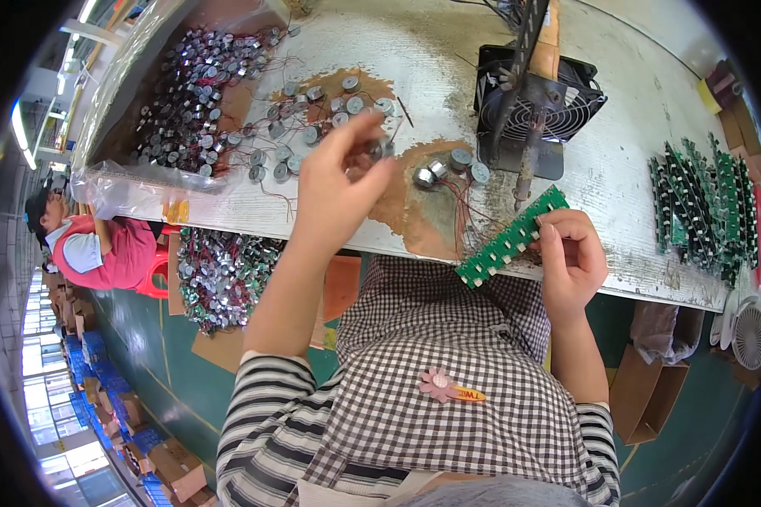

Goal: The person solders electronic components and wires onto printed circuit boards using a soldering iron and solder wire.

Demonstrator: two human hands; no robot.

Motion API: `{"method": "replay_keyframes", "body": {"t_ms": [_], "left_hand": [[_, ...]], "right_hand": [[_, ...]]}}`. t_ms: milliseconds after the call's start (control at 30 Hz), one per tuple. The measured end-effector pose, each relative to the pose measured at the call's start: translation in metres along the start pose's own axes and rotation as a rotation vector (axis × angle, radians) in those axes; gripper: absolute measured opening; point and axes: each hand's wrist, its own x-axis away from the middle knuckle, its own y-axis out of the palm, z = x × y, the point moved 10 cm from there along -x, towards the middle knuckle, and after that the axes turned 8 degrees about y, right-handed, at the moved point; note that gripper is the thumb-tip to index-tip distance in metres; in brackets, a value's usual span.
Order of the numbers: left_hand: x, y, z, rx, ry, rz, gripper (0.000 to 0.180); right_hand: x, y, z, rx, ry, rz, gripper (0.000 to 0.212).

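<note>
My right hand (573,260) grips the right end of a long green circuit board (512,239), which carries a row of small white connectors. The board slants at the table's front edge, under the tip of a mounted soldering iron (528,160). Over the table to the left, my left hand (340,179) curls its thumb and fingers around a small round metal motor (382,147), slightly blurred. A few motors with red wires (460,158) lie between my hands, their wires trailing toward the board. More loose grey motors (311,135) are scattered beyond my left hand.
A box heaped with motors (196,101) stands at the left. Behind the iron is a black fan (558,93). Stacked green boards (702,203) lie at the right. Below the table sits another box of motors (224,275). A person in red (101,249) sits far left.
</note>
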Motion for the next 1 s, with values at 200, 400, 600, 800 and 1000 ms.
{"method": "replay_keyframes", "body": {"t_ms": [200,400,600,800,1000], "left_hand": [[0.030,0.014,0.000,-0.403,0.320,-0.008,0.016],[0.038,0.011,-0.044,0.111,-0.287,0.025,0.006],[0.046,0.039,-0.002,0.469,-0.205,-0.116,0.009],[0.064,0.085,0.002,0.761,-0.577,-0.279,0.014],[0.061,0.102,0.017,0.702,-0.559,-0.286,0.015]], "right_hand": [[0.000,0.003,-0.001,0.006,-0.025,-0.020,0.006],[0.003,0.004,0.005,-0.093,0.051,-0.052,0.009],[0.001,0.011,0.004,-0.100,0.070,-0.122,0.008],[-0.004,0.019,-0.019,0.222,-0.159,-0.140,0.008],[-0.002,0.019,-0.022,0.164,-0.168,-0.145,0.013]]}}
